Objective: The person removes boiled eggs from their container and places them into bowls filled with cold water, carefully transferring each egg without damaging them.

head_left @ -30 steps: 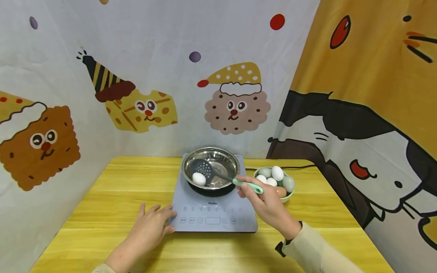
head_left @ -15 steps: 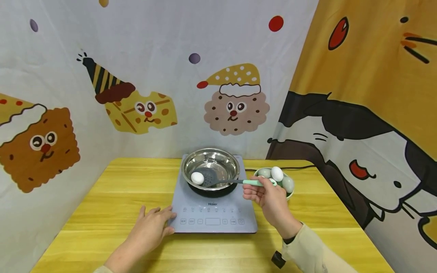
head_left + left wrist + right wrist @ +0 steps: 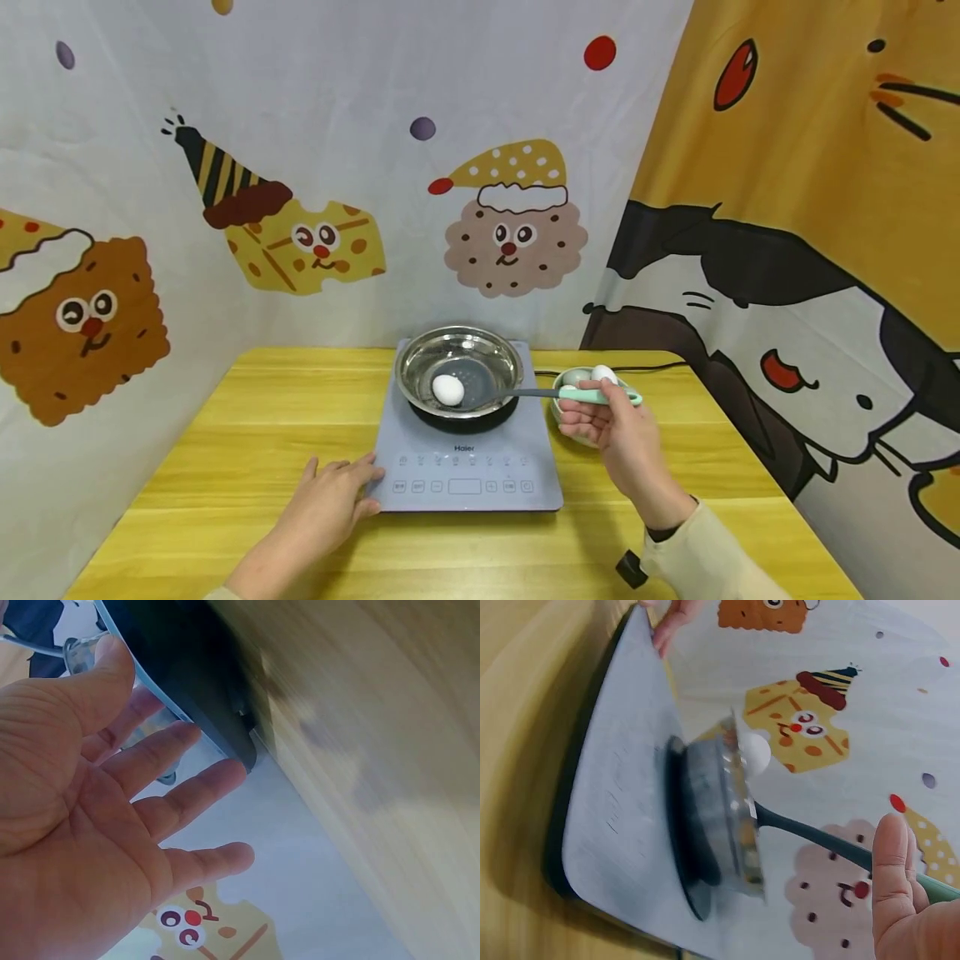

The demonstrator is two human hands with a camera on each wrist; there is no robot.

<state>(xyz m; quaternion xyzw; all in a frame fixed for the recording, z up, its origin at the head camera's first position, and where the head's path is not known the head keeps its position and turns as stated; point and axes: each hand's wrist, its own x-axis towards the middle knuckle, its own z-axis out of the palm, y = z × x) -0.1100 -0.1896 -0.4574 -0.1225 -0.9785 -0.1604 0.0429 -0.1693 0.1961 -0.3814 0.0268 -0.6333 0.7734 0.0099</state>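
Observation:
My right hand (image 3: 618, 429) grips the light green handle of a dark grey slotted spoon (image 3: 528, 392). The spoon's perforated head lies over the steel basin (image 3: 512, 354), with a white egg (image 3: 447, 390) at its left side. From the right wrist, the egg (image 3: 755, 754) shows just above the basin's rim. The basin stands on the heating zone of a pale induction cooker (image 3: 465, 479). My left hand (image 3: 322, 508) rests its fingertips at the cooker's left edge; the left wrist view shows those fingers (image 3: 214, 799) spread and nearly straight.
A bowl (image 3: 570, 433) of several eggs stands right of the cooker, partly behind the right hand. A black cord (image 3: 652, 367) runs along the back of the yellow wooden table (image 3: 255, 433). A printed cloth (image 3: 337, 83) hangs behind.
My right hand has moved right with the slotted spoon, its handle swinging from slanted to nearly level. The egg first shifted slightly left, then back right. The left hand stays at the cooker's edge.

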